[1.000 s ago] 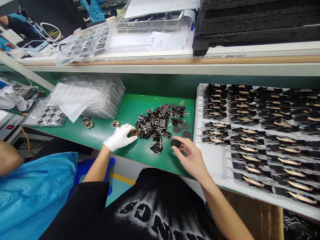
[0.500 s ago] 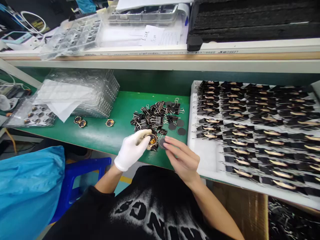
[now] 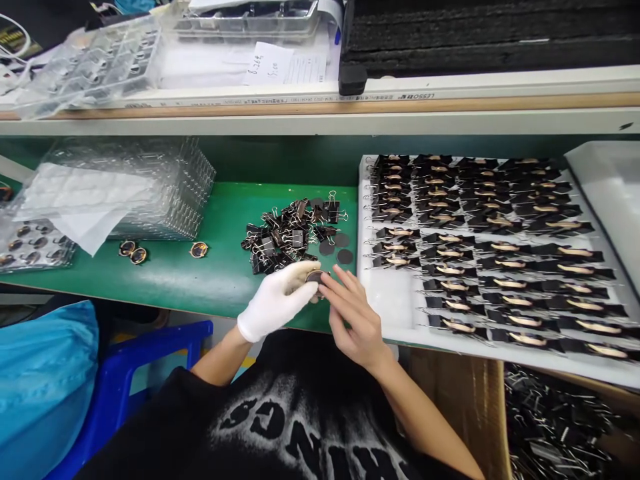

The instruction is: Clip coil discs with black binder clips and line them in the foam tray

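A white glove covers my left hand (image 3: pixel 275 301), which is closed around a small round watch case (image 3: pixel 314 274) with a gold-toned rim. Over the face of that case lies a dark disc. The bare fingertips of my right hand (image 3: pixel 356 321) press at the disc's right edge. Just behind both hands is a heap of black binder clips (image 3: pixel 280 235) with silver wire handles. Several loose dark discs (image 3: pixel 345 257) lie flat to the right of the heap. Farther left on the green table are one watch case (image 3: pixel 199 250) and a pair of them (image 3: pixel 133 251).
On the right, a white foam tray (image 3: pixel 393 303) carries rows of clipped watch cases. Stacked clear plastic trays (image 3: pixel 170 207) stand at the left. A shelf edge (image 3: pixel 300 125) crosses above the table. A box of binder clips (image 3: pixel 555 420) is below right; a blue stool (image 3: pixel 135 360) is below left.
My right hand has brought the dark disc left onto the watch case in my left hand. The case's open face is now covered. The view has shifted right.
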Demonstrator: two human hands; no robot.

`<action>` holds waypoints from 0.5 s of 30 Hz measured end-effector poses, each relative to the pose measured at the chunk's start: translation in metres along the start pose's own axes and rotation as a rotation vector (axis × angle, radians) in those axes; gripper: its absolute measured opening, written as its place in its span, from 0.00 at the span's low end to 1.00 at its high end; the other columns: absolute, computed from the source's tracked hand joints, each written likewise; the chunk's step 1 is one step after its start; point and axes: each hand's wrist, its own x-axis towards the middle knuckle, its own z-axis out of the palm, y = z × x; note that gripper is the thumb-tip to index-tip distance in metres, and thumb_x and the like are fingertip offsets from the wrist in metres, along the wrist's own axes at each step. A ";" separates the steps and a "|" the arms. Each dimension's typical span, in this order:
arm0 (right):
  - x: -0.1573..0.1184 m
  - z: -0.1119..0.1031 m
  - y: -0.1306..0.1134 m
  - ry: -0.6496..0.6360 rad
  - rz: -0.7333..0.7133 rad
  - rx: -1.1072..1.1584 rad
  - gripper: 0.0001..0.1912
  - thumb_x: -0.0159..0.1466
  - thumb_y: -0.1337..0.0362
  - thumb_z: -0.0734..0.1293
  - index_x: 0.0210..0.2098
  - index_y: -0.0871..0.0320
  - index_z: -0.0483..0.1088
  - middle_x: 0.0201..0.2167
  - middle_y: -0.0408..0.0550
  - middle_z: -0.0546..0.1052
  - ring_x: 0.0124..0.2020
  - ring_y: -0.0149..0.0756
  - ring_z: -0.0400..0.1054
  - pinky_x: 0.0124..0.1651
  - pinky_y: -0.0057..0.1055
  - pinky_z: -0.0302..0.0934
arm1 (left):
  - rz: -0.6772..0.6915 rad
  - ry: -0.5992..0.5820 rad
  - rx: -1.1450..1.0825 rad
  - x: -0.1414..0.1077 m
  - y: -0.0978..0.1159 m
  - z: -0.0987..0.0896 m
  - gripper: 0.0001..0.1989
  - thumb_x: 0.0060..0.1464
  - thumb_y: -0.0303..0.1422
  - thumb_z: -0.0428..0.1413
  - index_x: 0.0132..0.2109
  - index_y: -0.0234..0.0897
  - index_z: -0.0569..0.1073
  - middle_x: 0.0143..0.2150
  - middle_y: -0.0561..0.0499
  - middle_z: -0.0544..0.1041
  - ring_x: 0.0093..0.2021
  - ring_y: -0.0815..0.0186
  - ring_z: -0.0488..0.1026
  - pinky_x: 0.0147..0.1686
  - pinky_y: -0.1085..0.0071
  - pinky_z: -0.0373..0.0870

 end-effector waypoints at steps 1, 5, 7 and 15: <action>-0.001 -0.002 -0.001 0.033 0.096 0.071 0.37 0.66 0.77 0.66 0.71 0.48 0.62 0.66 0.56 0.71 0.68 0.53 0.65 0.65 0.57 0.66 | 0.022 -0.005 0.071 -0.002 -0.002 0.002 0.19 0.63 0.37 0.58 0.60 0.38 0.74 0.48 0.48 0.83 0.40 0.65 0.82 0.45 0.67 0.82; -0.001 -0.011 -0.002 -0.030 0.550 0.453 0.19 0.66 0.64 0.73 0.56 0.48 0.77 0.51 0.52 0.79 0.47 0.41 0.77 0.43 0.34 0.76 | 0.174 -0.047 0.375 -0.010 -0.003 0.005 0.21 0.62 0.34 0.59 0.61 0.40 0.72 0.44 0.51 0.83 0.39 0.67 0.79 0.44 0.68 0.79; 0.001 -0.015 0.001 -0.067 0.711 0.649 0.08 0.65 0.61 0.75 0.45 0.49 0.81 0.41 0.48 0.81 0.39 0.37 0.77 0.41 0.31 0.74 | 0.246 -0.133 0.421 -0.007 0.000 -0.003 0.22 0.63 0.35 0.58 0.63 0.40 0.70 0.44 0.51 0.82 0.38 0.68 0.78 0.43 0.70 0.78; 0.006 -0.023 0.005 0.018 0.929 0.915 0.11 0.63 0.55 0.77 0.40 0.54 0.80 0.39 0.48 0.82 0.31 0.32 0.71 0.37 0.31 0.66 | 0.248 0.280 1.396 0.073 0.015 -0.058 0.22 0.66 0.49 0.52 0.40 0.36 0.79 0.46 0.38 0.76 0.50 0.45 0.71 0.45 0.51 0.65</action>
